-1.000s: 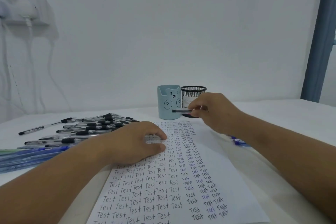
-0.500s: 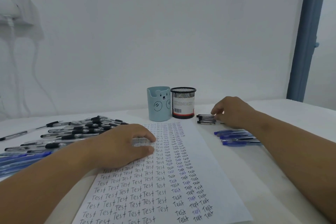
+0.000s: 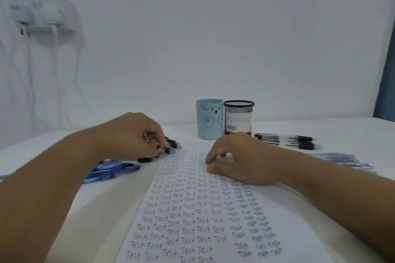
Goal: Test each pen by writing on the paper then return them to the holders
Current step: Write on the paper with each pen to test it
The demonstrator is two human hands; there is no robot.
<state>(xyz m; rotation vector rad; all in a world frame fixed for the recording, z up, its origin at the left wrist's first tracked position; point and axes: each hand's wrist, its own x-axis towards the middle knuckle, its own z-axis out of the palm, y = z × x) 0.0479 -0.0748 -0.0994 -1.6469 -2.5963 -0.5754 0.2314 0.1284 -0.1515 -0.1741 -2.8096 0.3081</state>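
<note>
A white paper covered in rows of "Test" lies in front of me. Behind it stand a light-blue bear holder and a black mesh holder, with no pens showing above their rims. My left hand reaches left of the paper and its curled fingertips pinch a black pen in a pile there. My right hand rests on the paper with loosely curled fingers and holds nothing. Black pens and blue pens lie in separate groups to the right.
Several blue pens lie left of the paper under my left forearm. A wall socket with plugs and hanging cables is at the upper left. A blue post stands at the right edge.
My right hand put a black pen down with the group at the right and came back onto the paper. My left hand left the paper and moved to the black pens on the left.
</note>
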